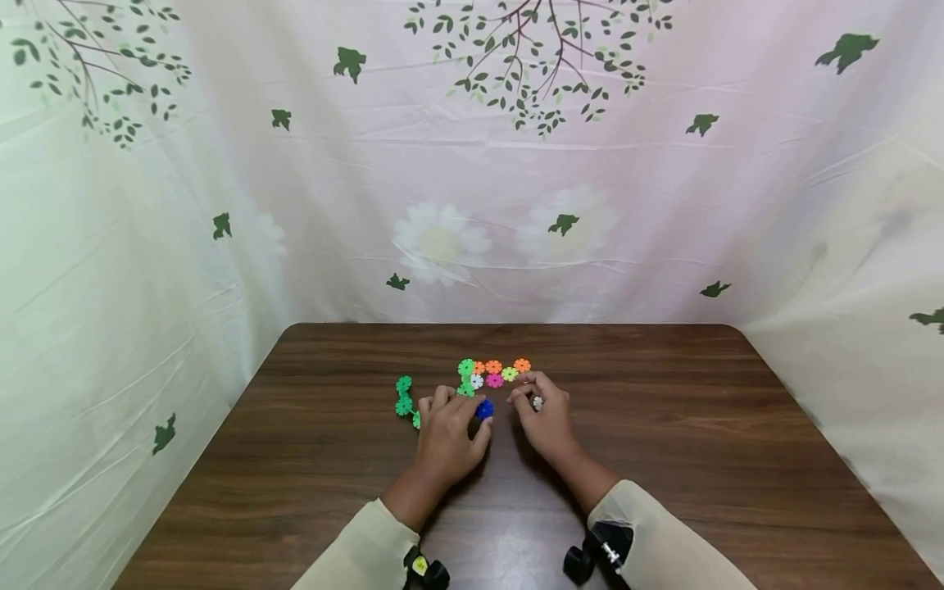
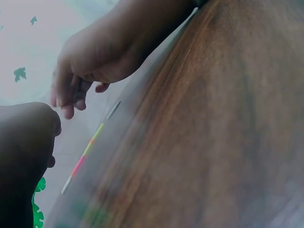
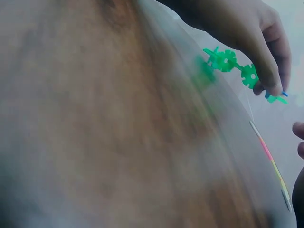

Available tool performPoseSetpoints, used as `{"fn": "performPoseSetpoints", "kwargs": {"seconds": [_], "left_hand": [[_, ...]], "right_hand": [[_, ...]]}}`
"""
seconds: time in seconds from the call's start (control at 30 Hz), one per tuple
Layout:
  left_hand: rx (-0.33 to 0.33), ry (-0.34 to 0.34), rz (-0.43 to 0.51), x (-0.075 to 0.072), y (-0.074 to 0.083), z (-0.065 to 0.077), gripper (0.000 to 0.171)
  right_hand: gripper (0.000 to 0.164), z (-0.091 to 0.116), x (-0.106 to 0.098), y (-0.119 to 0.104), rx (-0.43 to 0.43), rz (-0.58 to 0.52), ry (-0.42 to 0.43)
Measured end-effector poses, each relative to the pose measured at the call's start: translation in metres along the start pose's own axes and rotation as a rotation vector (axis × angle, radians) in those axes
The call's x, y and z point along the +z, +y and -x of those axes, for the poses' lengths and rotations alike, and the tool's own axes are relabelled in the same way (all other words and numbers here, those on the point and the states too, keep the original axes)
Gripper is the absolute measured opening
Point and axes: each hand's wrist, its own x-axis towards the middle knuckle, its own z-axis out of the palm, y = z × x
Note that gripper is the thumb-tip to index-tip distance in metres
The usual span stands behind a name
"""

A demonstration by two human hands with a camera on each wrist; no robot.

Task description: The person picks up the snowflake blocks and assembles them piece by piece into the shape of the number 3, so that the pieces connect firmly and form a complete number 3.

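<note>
My left hand [image 1: 448, 434] pinches a blue flower-shaped disc [image 1: 484, 409] between thumb and fingers. In the right wrist view this disc meets a chain of green flower discs [image 3: 249, 76] that runs out from under the fingers. Part of the chain is hidden by the hand. My right hand [image 1: 547, 416] hovers to the right, its fingers loosely bent with nothing seen between them. A white disc [image 1: 537, 404] shows through the gap by its thumb. In the left wrist view the hand is above the table, with a pale disc [image 2: 114, 110] lying below it.
Beyond the hands lie joined flower discs: green [image 1: 466, 367], orange [image 1: 493, 366], white [image 1: 476, 381], pink [image 1: 494, 380] and yellow [image 1: 510, 374]. Another orange disc [image 1: 522, 365] sits at their right end. A printed curtain [image 1: 472, 180] surrounds the brown wooden table [image 1: 664, 410].
</note>
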Motion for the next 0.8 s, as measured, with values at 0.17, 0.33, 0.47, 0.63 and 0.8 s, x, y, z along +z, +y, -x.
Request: {"fn": "performPoseSetpoints", "kwargs": {"seconds": [0.17, 0.33, 0.47, 0.63, 0.8], "left_hand": [[-0.009, -0.001, 0.025, 0.002, -0.001, 0.001, 0.033], [-0.011, 0.018, 0.020, 0.003, -0.002, 0.001, 0.033], [-0.027, 0.021, 0.021, 0.003, -0.002, 0.001, 0.034], [-0.048, 0.027, 0.027, 0.002, -0.002, 0.001, 0.033], [-0.056, 0.031, 0.033, 0.003, -0.003, 0.000, 0.031]], "right_hand": [[0.021, -0.005, -0.004, 0.007, 0.000, 0.009, 0.054], [0.022, -0.011, -0.010, 0.015, 0.105, 0.041, 0.030], [0.023, -0.015, -0.014, 0.019, 0.155, 0.083, 0.010], [0.023, -0.019, -0.014, 0.022, 0.184, 0.132, -0.005], [0.023, -0.022, -0.013, 0.025, 0.204, 0.204, -0.018]]}}
